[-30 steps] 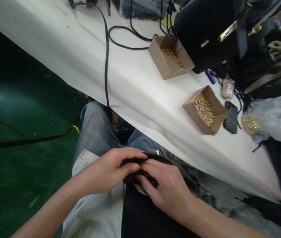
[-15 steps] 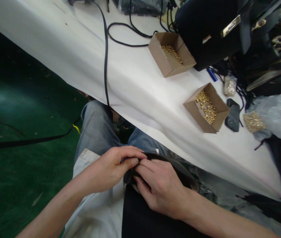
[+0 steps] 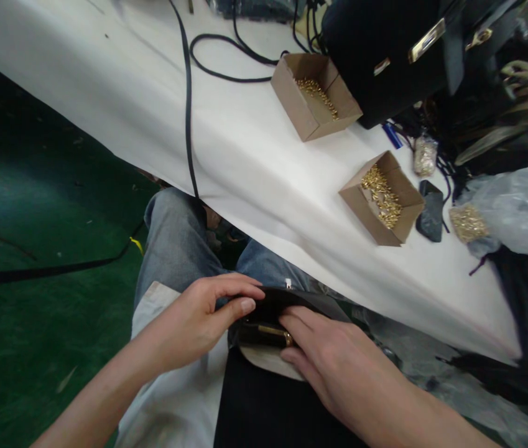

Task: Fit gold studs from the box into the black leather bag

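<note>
A black bag (image 3: pixel 287 404) lies across my lap, its mouth gaping and a pale lining edge showing at the near side. Inside the mouth runs a short gold zipper (image 3: pixel 269 330). My left hand (image 3: pixel 208 311) pinches the bag's far left rim between thumb and fingers. Reaching into the mouth from the right, my right hand (image 3: pixel 329 354) has its thumb and fingers closed around the gold zipper pull (image 3: pixel 288 338) at the zipper's right end. Its fingertips are partly hidden.
On the white table (image 3: pixel 245 143) stand two cardboard boxes, one (image 3: pixel 313 127) farther back and one (image 3: pixel 366 211) nearer, both holding small gold pieces. A dark phone-like object (image 3: pixel 430 211), a plastic bag (image 3: pixel 520 211), a black strap (image 3: pixel 189 106) and a finished-looking black bag (image 3: pixel 385 37) lie around.
My right hand has moved right, away from my left hand, uncovering the bag's mouth and the gold zipper. My left hand stays at the rim. The view has shifted slightly.
</note>
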The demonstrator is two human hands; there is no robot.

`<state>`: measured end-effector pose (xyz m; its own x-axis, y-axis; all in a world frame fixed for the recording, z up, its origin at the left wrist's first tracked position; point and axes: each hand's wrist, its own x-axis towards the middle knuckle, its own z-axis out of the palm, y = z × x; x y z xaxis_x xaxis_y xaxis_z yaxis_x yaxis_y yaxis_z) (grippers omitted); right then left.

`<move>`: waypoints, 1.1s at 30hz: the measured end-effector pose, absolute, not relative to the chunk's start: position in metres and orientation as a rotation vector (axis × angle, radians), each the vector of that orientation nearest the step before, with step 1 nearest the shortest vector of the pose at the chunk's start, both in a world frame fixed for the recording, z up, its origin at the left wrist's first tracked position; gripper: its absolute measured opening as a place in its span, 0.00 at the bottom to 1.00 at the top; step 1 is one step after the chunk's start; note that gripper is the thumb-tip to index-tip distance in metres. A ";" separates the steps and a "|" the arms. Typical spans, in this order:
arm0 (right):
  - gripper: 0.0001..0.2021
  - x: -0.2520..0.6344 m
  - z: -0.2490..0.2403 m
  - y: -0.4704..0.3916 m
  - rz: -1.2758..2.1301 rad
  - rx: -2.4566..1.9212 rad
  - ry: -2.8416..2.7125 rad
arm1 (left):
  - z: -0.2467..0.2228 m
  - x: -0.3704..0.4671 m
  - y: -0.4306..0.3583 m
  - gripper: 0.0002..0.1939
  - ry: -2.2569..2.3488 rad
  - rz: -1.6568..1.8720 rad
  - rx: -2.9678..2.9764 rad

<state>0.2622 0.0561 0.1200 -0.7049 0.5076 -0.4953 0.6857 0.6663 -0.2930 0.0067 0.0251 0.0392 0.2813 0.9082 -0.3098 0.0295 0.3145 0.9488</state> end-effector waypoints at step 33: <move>0.18 0.319 0.167 0.120 -0.632 0.829 2.697 | 0.066 0.091 0.095 0.12 0.919 0.327 2.139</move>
